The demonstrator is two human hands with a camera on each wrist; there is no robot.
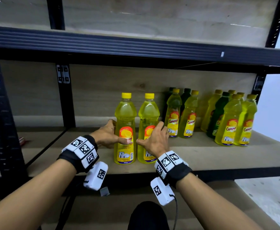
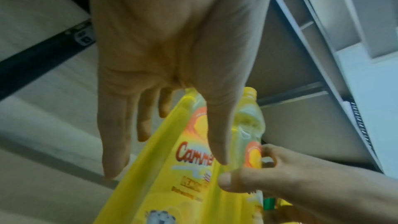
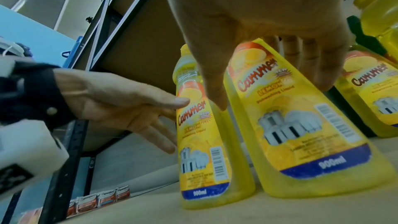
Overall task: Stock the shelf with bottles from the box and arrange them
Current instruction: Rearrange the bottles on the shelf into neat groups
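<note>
Two yellow dish-liquid bottles with yellow caps stand side by side near the front of the wooden shelf [image 1: 202, 156]. My left hand [image 1: 117, 131] is at the left bottle [image 1: 124, 113]: its thumb lies on the label and its straight fingers reach past the bottle's left side. The left wrist view shows those fingers [image 2: 114, 142] spread and uncurled. My right hand [image 1: 149, 132] spans the right bottle [image 1: 148, 112], with the fingers curled round its right side and the thumb out in front. In the right wrist view both bottles [image 3: 202, 142] [image 3: 301, 134] stand upright. No box is in view.
To the right stand two clusters of yellow and green bottles [image 1: 180, 113] [image 1: 227, 120], set further back. A black upright post [image 1: 66, 97] divides the shelf, and small cartons [image 3: 101, 198] lie in the left bay. The upper shelf beam [image 1: 136, 45] hangs overhead.
</note>
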